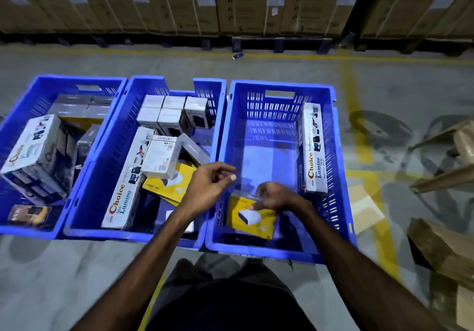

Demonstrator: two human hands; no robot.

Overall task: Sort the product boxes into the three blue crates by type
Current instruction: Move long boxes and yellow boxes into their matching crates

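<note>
One yellow box (252,215) pinched under right hand (275,198); left hand (210,186) loosely spread, empty.

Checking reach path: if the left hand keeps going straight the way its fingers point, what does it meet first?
Left hand points right, over the right crate's near-left wall. First in line is probably the right hand on the yellow box; depth is unclear.
</note>
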